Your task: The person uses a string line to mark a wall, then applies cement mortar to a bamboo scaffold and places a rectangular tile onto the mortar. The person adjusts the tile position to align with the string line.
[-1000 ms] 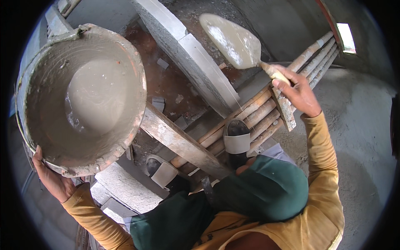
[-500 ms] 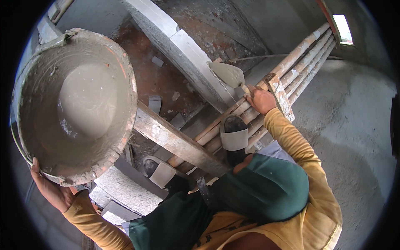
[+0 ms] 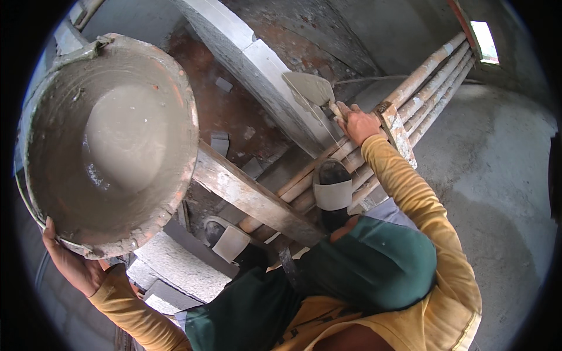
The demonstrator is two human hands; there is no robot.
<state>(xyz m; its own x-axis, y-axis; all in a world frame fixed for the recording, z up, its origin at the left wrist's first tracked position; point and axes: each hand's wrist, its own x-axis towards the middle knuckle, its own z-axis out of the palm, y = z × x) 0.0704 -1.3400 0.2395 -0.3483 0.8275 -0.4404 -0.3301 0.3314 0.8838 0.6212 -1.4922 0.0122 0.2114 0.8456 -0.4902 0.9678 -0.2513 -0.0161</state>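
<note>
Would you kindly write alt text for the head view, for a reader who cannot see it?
A person's left hand holds up a round grey mortar-caked pan of wet mortar, while the right hand presses a grey flat-bladed metal trowel against a pale plastered wall edge. Below, sandalled feet stand on bamboo scaffold poles and a wooden plank.

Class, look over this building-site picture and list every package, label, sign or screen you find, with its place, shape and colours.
None is in view: no package, label, sign or screen.
The left hand grips the rim of a round mortar-caked pan of wet grey mortar.
The right hand holds a grey-smeared steel trowel against the grey block wall.
</note>
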